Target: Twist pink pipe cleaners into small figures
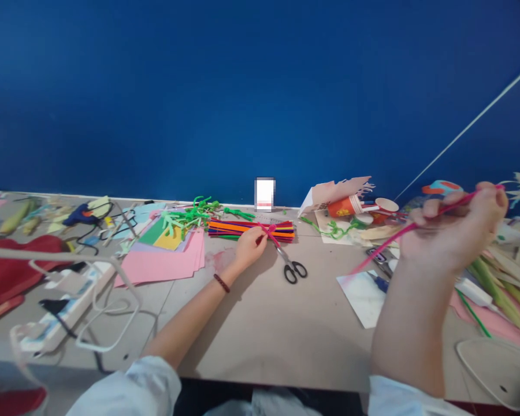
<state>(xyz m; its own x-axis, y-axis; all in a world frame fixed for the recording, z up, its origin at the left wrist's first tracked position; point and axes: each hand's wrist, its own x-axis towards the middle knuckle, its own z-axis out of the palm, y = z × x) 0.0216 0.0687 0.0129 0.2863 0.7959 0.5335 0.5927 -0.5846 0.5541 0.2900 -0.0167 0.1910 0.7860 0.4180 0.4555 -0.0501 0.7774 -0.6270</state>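
The table (260, 335) lies bare in the near middle, up to the front edge. Scissors (292, 267) bound it at the far side, before the pipe cleaners (251, 229). Paper (164, 263) and a power strip (65, 306) with cables crowd the left; a white sheet (364, 296) and craft litter block the right.

Table (277, 329) set against the wall. Scissors (292, 267) lie near centre; bearings from them. Bundle (242, 229) at 11, just behind, with the left hand (250, 245) touching its near edge. Paper stack (164, 257) at 9, beside the bundle. Glue gun (84, 215) at 10, far back. Power strip (65, 306) at 8, near the front edge. Cups (346, 206) at 1, by the wall. Right hand (453, 231) at 3, raised above the table, with a pipe cleaner (385, 245) in it.
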